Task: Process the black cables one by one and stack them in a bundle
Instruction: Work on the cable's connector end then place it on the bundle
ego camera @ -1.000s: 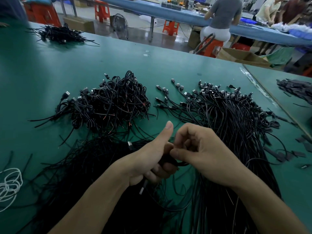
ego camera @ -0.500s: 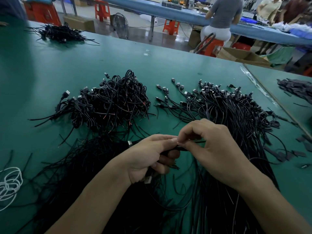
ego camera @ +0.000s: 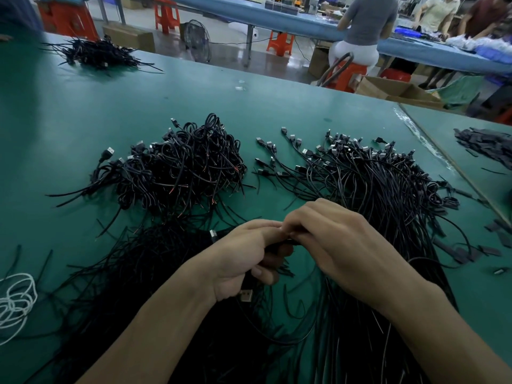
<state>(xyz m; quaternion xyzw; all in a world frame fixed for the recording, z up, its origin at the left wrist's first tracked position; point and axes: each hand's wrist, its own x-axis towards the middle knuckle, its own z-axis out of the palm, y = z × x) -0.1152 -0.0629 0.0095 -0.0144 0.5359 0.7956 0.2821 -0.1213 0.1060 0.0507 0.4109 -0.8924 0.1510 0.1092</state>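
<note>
Both hands meet low over the middle of the green worktop (ego camera: pixel 83 120). The left hand (ego camera: pixel 243 256) has its fingers curled round a black cable (ego camera: pixel 279 242), and the plug (ego camera: pixel 246 295) pokes out under the palm. The right hand (ego camera: pixel 340 245) pinches the same cable with its fingertips. Just behind them sit a looped heap (ego camera: pixel 182 167) on the left and a spread-out heap (ego camera: pixel 374 176) on the right, with a thin green gap between. Past both heaps, a wide green stretch runs to the far edge. A white cord (ego camera: pixel 13 303) lies at the left side.
</note>
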